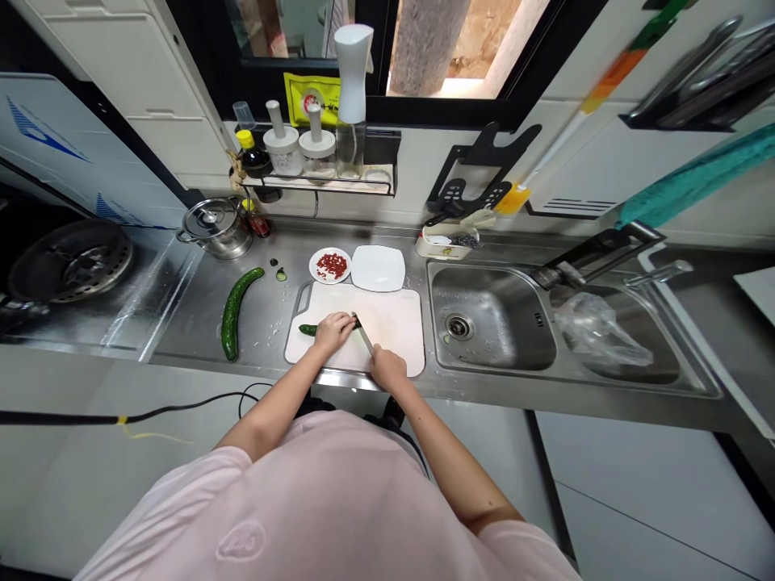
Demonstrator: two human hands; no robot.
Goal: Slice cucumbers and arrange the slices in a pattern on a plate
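Observation:
A dark green cucumber (307, 329) lies crosswise on the white cutting board (396, 323). Over its middle is my left hand (333, 332), fingers wrapped around it and holding it against the board. My right hand (388, 368) grips a kitchen knife (365, 336) by its handle. The blade slants up and left, its edge at the cucumber's right end beside my left fingertips. Most of the cucumber is hidden under my left hand. Left of the board, a whole curved cucumber (232, 315) rests on the steel counter.
Behind the board stand a plate of chopped red pieces (332, 265) and a white square plate (379, 268). Cucumber scraps (280, 275) lie near a lidded steel pot (218, 228). To the right is a sink (493, 323) with a plastic bag (596, 331) in its second basin.

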